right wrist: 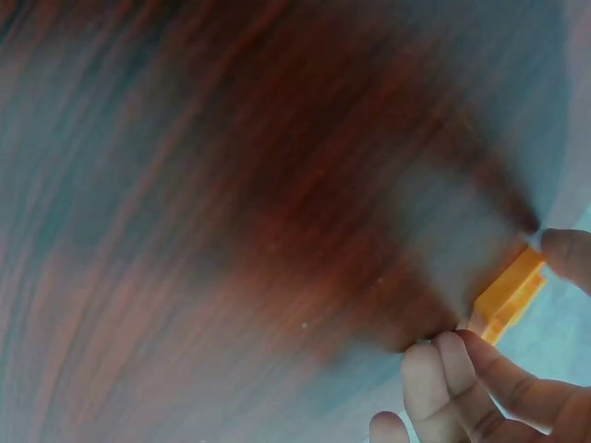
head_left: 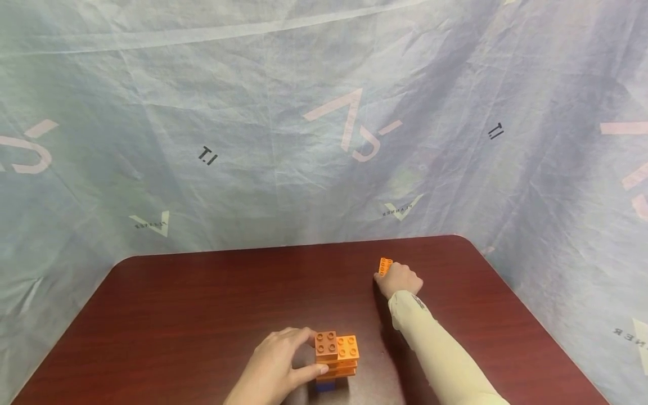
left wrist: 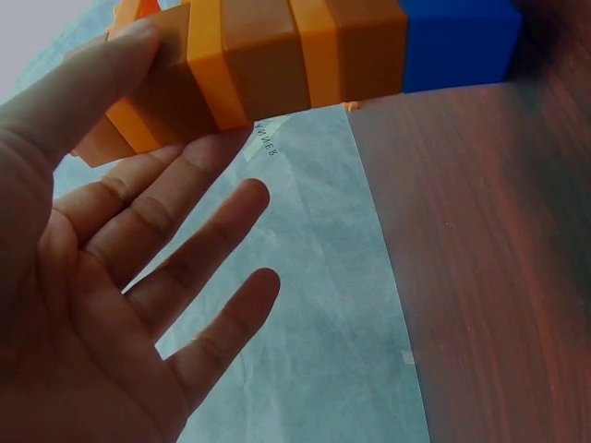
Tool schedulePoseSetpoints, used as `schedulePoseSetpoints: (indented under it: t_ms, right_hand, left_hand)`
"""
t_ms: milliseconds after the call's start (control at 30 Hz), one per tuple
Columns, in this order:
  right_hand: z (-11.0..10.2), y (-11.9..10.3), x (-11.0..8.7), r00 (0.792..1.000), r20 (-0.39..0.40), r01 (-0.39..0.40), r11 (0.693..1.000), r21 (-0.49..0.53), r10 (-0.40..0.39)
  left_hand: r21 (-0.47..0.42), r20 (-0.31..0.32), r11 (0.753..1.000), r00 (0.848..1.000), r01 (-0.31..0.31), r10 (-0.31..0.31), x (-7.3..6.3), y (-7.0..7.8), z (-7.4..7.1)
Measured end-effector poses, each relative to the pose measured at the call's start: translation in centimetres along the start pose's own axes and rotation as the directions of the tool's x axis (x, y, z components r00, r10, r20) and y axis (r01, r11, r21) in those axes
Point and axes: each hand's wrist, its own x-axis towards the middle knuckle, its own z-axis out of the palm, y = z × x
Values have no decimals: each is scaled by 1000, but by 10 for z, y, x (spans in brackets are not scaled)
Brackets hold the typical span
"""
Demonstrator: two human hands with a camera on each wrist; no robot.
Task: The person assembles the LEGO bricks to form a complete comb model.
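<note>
Near the front edge of the table, my left hand [head_left: 277, 360] holds a tower of toy building bricks [head_left: 326, 346] between thumb and fingers. The tower stands upright, with brown and orange bricks layered above a blue brick [left wrist: 460, 44] at the bottom. Its remaining fingers are spread out beside the tower in the left wrist view. Far off to the right, my right hand [head_left: 403, 280] reaches over the table to a flat orange brick [head_left: 385, 265]. Thumb and fingertips pinch this brick [right wrist: 506, 295] at opposite ends in the right wrist view, close over the tabletop.
The dark red wooden table [head_left: 243, 298] has rounded far corners. A pale fabric sheet [head_left: 253, 140] with printed letters hangs behind the table and along both sides. My right sleeve [head_left: 435, 349] stretches across the table to the right of the tower.
</note>
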Motion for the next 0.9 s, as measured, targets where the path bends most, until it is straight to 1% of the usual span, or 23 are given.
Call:
schedulePoseSetpoints:
  t_ms: [267, 400, 500, 700, 900]
  right_hand:
    - [-5, 8, 1, 998, 54, 28, 1000, -14, -27]
    - [-8, 9, -1, 996, 80, 44, 999, -16, -43]
    - [-8, 11, -2, 995, 79, 64, 998, -18, -62]
    - [-6, 17, -4, 993, 36, 111, 994, -15, -110]
    - [-16, 16, -10, 991, 39, 128, 991, 24, -129]
  left_hand:
    - [-32, 24, 999, 1000, 20, -20, 1, 1, -2]
    - [-29, 28, 999, 999, 20, -19, 1, 0, -2]
    - [-24, 25, 1000, 1000, 17, -16, 1, 0, -2]
    - [-25, 24, 1000, 1000, 17, -16, 1, 0, 0]
    - [-29, 17, 999, 1000, 24, -24, 1, 1, -1]
